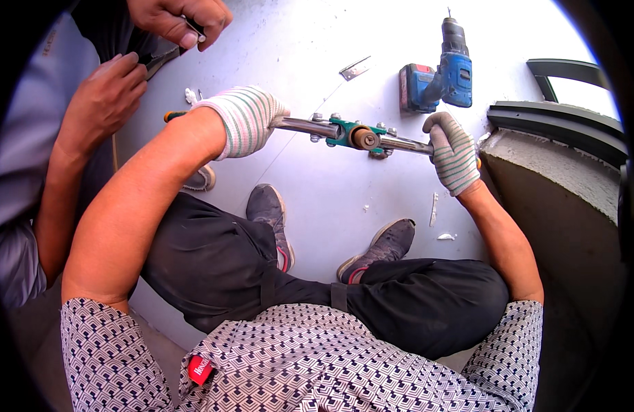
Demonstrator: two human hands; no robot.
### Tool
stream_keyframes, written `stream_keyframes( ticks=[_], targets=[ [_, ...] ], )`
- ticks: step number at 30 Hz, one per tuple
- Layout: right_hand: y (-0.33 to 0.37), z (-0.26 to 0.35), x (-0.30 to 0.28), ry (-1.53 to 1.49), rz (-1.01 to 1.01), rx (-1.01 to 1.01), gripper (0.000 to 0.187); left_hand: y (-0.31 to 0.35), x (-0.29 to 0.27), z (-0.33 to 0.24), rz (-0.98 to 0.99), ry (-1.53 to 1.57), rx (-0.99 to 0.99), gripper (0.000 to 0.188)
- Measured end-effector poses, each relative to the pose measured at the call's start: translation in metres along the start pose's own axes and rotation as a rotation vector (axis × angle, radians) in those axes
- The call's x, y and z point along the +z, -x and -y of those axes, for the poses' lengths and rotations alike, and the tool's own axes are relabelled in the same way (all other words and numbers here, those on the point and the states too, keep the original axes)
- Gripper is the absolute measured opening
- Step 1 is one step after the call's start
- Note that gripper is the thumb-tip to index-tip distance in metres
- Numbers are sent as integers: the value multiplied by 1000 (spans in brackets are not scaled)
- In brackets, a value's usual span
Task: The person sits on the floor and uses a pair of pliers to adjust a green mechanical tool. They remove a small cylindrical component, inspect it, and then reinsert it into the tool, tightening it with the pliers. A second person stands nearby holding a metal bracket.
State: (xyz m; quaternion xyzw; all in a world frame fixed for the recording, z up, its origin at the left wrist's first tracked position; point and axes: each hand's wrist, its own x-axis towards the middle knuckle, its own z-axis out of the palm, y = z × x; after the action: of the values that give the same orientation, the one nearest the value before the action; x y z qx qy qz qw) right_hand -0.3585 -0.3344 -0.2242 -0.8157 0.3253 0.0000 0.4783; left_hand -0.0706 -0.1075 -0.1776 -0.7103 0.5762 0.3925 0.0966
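My left hand (245,122), in a white glove with green stripes, is closed around one steel handle of a long two-handled hand riveter (364,137). The other handle is in my right hand (451,152), gloved the same way and also closed. Both handles are spread nearly in a straight line. Between them sits the green bolted head, with a round brass-coloured end facing up. An orange and black grip end sticks out past my left hand. What lies below the tool's head is mostly hidden.
A blue cordless drill (454,72) stands beyond my right hand. A small metal hinge plate (355,68) lies on the pale floor. At left, another person's hands (183,20) hold a small item. Dark frame pieces (557,123) and a concrete ledge (557,172) are at right.
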Motion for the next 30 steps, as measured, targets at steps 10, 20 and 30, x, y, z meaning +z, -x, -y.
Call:
stream_keyframes(
  ticks=[10, 20, 30],
  targets=[
    [0, 4, 2, -23, 18, 49, 16, 1, -2, -1, 21, -23, 13, 14],
    [1, 0, 5, -107, 52, 102, 18, 1, -2, -5, 21, 31, -9, 15],
    [1, 6, 13, -299, 113, 189, 20, 1, -4, -10, 16, 145, 47, 21]
  ],
)
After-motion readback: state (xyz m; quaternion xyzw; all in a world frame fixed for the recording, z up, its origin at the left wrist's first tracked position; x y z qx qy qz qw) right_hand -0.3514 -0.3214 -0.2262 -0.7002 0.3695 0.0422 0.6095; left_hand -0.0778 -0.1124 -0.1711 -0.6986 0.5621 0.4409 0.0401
